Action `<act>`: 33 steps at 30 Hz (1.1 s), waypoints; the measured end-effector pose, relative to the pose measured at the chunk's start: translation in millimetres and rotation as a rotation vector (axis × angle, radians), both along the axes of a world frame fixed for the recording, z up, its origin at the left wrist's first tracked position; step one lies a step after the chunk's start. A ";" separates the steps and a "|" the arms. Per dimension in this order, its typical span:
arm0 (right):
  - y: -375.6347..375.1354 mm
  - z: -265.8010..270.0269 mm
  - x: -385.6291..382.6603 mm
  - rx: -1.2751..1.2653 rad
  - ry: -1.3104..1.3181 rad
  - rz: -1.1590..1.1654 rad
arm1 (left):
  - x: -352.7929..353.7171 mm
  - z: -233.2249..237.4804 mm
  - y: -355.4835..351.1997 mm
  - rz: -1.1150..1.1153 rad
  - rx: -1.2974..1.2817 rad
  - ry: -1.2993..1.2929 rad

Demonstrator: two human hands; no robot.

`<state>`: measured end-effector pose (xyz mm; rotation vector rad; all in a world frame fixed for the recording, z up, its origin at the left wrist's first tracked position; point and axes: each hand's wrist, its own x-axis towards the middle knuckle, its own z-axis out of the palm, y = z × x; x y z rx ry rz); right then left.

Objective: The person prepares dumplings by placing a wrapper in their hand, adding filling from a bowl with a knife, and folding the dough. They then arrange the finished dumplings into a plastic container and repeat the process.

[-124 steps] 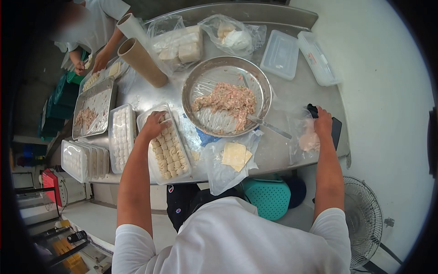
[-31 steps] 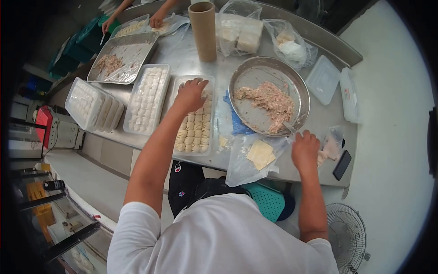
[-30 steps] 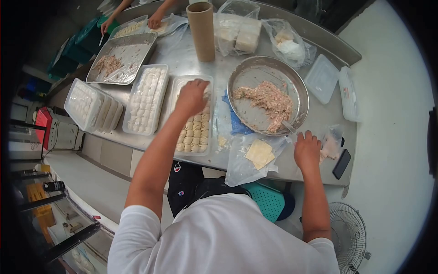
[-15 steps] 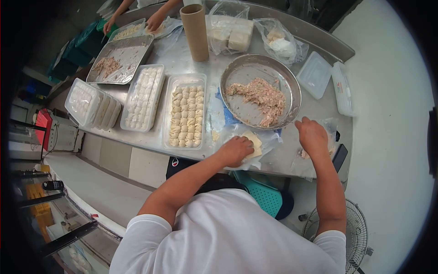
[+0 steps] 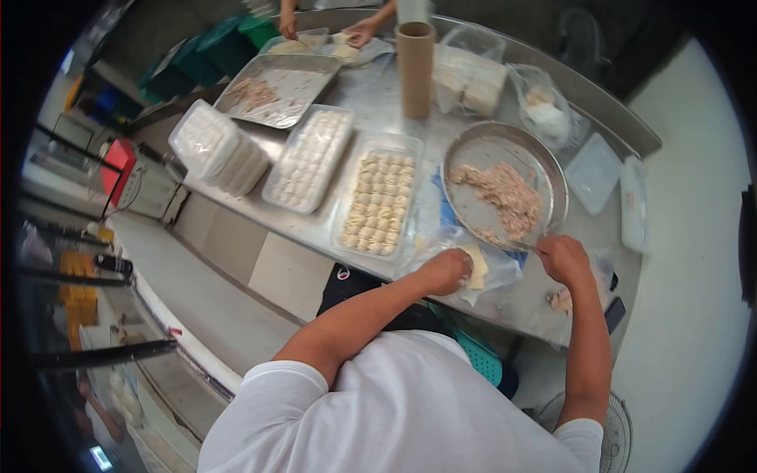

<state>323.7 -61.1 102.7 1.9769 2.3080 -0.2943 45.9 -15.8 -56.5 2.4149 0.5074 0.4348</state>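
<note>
My left hand (image 5: 446, 273) is closed, its fingers curled beside a small stack of pale square dough wrappers (image 5: 479, 266) on a plastic sheet; whatever it holds is hidden. Closed too, my right hand (image 5: 564, 259) is at the near right rim of a round metal pan (image 5: 558, 175). A thin tool seems to stick out from its fingers toward the pan, too small to name. Pinkish minced filling (image 5: 509, 197) lies in the pan. Left of the wrappers, a clear plastic tub (image 5: 344, 211) holds rows of pleated dumplings (image 5: 380, 205).
More filled tubs (image 5: 309, 158) and a stack of tubs (image 5: 217, 150) stand left. Behind are a metal tray (image 5: 303, 87), a cardboard tube (image 5: 415, 71) and bagged blocks (image 5: 469, 79). Another person's hands (image 5: 364, 33) work at the far edge. A phone (image 5: 615, 314) lies right.
The view has turned, shifting the table's things rightward in the picture. My right hand has come closer to the pan's rim. My left hand stays by the wrappers.
</note>
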 end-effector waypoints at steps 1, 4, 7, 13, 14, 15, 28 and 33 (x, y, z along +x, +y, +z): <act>-0.3 -5.1 5.6 0.021 0.100 -0.005 | -2.2 -0.7 2.6 -0.053 -0.023 -0.030; -7.5 -30.1 21.0 0.015 0.474 -0.199 | -5.0 -5.0 9.0 -0.104 -0.028 0.010; -19.8 -43.1 17.8 0.124 0.549 -0.304 | -7.0 -1.2 7.7 -0.131 0.042 -0.004; -51.1 -65.3 -6.2 0.299 0.955 -0.702 | -2.9 0.0 11.6 -0.127 -0.019 0.015; -54.7 -71.7 -9.5 0.295 0.959 -0.703 | -2.0 3.5 12.7 -0.126 -0.021 0.020; -58.3 -79.6 -13.8 0.298 1.016 -0.781 | -1.3 7.0 14.1 -0.116 -0.047 0.073; -72.5 -87.1 -40.4 0.361 0.797 -0.711 | -37.8 53.5 24.8 0.180 -1.890 -1.139; -68.8 -51.6 -55.2 0.518 0.773 -0.550 | -10.6 72.7 30.4 0.585 -1.687 -1.070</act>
